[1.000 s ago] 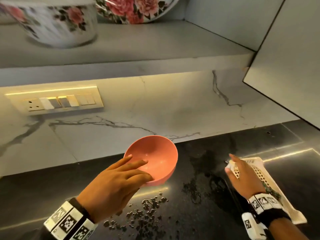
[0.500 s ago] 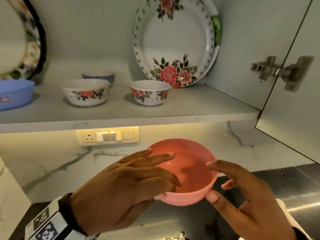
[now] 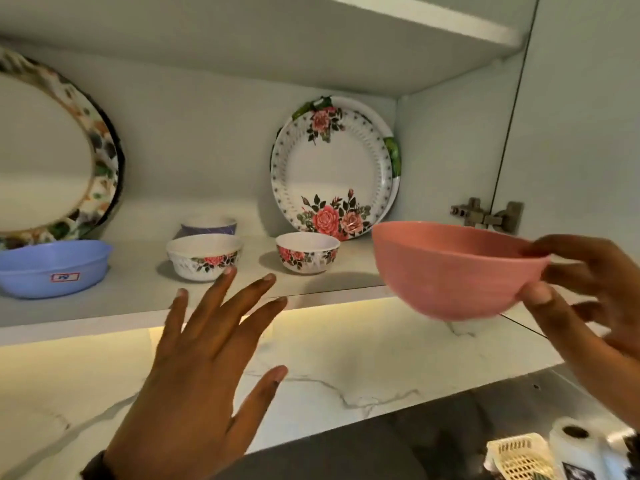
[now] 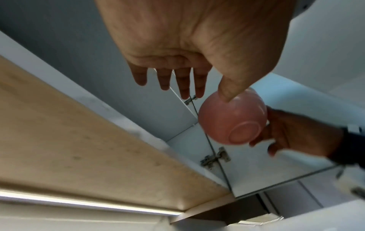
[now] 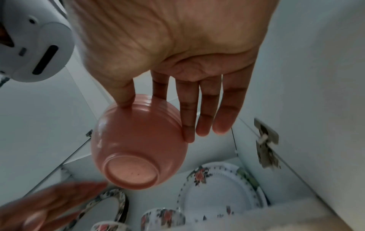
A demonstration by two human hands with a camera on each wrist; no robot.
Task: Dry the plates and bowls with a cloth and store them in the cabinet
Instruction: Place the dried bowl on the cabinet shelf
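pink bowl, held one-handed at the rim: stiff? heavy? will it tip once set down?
The pink bowl likely stiff: its rim keeps shape under the right hand pinch. Probably light: thumb and fingers at one edge carry it. Smooth glossy wall may be slippery. Flat foot ring should sit steady, not roll.

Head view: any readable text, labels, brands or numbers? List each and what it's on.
None can be read.
Blue bowl: a white sticker with a red border and blue marks, too blurred to read.
Dark item at the bottom right edge, by the white basket: pale print, too small and cut off to read.
Pink bowl, floral bowls and floral plate: no lettering shows.
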